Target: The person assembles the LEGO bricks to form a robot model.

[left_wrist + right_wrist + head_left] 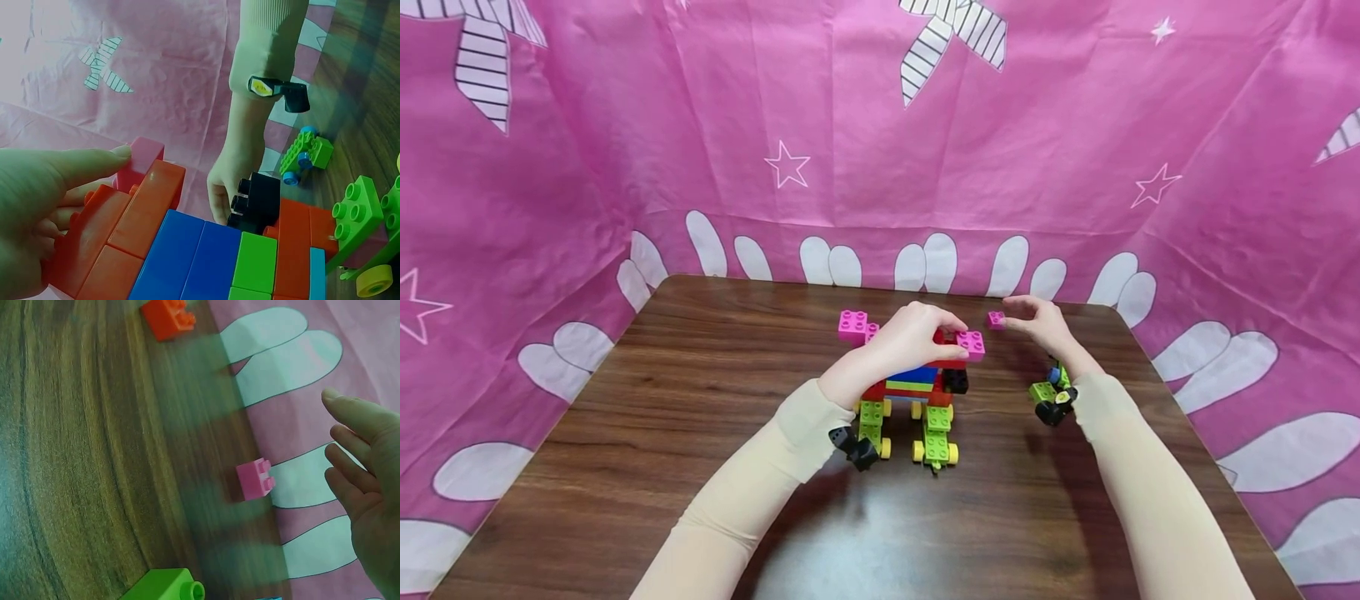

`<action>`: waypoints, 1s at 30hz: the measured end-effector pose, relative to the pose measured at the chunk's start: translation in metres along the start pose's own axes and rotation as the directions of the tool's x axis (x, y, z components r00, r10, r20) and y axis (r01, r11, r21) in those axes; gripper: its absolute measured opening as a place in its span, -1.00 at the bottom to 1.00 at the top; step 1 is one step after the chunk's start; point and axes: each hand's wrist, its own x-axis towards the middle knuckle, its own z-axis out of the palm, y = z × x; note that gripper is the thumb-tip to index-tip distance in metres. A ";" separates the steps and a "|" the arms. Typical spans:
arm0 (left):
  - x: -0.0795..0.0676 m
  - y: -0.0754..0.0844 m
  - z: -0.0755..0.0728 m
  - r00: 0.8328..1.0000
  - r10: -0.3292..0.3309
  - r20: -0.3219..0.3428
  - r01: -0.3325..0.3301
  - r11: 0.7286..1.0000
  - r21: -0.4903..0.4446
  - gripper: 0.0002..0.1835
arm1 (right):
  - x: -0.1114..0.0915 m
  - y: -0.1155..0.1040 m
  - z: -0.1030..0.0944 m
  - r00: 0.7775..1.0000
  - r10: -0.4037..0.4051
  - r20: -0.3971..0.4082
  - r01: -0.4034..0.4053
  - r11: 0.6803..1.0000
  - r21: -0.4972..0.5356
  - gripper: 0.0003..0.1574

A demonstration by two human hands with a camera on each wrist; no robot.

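A toy figure of building blocks (912, 379) stands on the table, with red, blue and green layers over lime wheeled feet (937, 442). My left hand (904, 340) reaches over its top and pinches a pink brick (972, 344) at the upper right end. In the left wrist view the thumb presses that pink brick (140, 159) beside the red bricks (150, 203). Near the table's back edge lies a small pink brick (996, 320). My right hand (1043, 323) hovers by it, apart from the brick (253, 479) in the right wrist view, fingers spread and holding nothing.
Beneath the right wrist sits a small lime wheeled piece (1043, 392) with blue wheels. An orange-red brick (167, 319) lies on the table in the right wrist view. A pink curtain (865, 150) hangs behind the wooden table (700, 417) and along its sides.
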 end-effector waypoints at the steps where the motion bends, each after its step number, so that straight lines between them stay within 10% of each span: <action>1: 0.000 0.000 0.000 1.000 0.000 -0.001 0.000 1.000 -0.002 -0.59 | 0.002 0.001 0.001 1.000 -0.002 0.005 0.002 1.000 0.001 -0.37; 30: 0.000 -0.002 0.002 1.000 -0.012 -0.011 0.012 1.000 0.014 -0.58 | 0.023 0.037 0.016 0.972 0.101 0.213 -0.103 0.995 -0.001 -0.13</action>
